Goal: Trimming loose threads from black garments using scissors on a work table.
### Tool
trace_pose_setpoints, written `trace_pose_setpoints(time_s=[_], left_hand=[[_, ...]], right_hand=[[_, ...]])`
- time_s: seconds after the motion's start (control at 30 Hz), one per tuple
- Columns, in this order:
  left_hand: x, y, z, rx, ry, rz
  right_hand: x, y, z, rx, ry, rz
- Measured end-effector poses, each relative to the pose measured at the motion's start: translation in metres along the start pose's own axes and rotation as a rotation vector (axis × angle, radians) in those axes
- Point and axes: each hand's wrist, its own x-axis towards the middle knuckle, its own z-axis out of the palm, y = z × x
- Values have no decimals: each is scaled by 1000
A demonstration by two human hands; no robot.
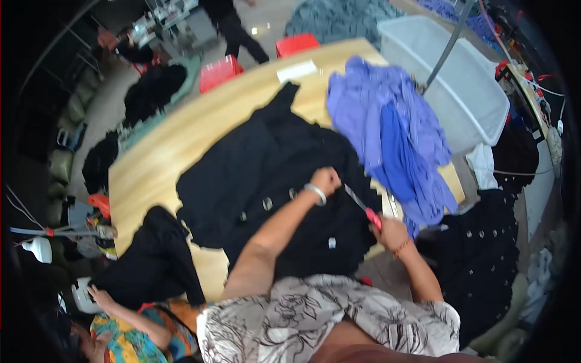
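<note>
A black garment point(242, 157) with a row of shiny metal rings lies spread over the wooden table in front of me. My left hand point(327, 179), a pale bangle at its wrist, is closed at the garment's middle and pinches its cloth. To the right, my right hand point(392, 233) is wrapped round the handle of red-handled scissors point(371, 216). Their slim metal blade slants up and left, its tip close to my left fingers. A small white label point(331, 243) shows on the black cloth nearer to me.
Purple garments point(387, 121) are heaped on the table's point(157, 163) right side, beside a large white plastic bin point(448, 78). Red stools point(220, 73) stand beyond the far edge. At the lower left a co-worker's hand point(103, 299) touches black cloth point(148, 266). More black garments point(478, 242) hang at the right.
</note>
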Motion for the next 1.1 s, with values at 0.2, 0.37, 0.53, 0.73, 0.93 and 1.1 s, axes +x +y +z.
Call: trace_pose_setpoints(time_s=[0.2, 0.37, 0.53, 0.73, 0.93, 1.1], left_hand=[[-90, 77, -90, 207, 444, 318], [-179, 21, -192, 494, 1086, -56], [-237, -62, -231, -15, 874, -502], [-205, 55, -182, 84, 792, -88], [-188, 106, -153, -61, 784, 139], [-210, 54, -176, 496, 702, -37]], right_hand=[[9, -18, -25, 184, 196, -21], [27, -30, -27, -58, 157, -40], [51, -97, -37, -29, 215, -242], [74, -181, -44, 468, 47, -507], [108, -233, -19, 489, 48, -610], [108, -209, -61, 694, 107, -528]])
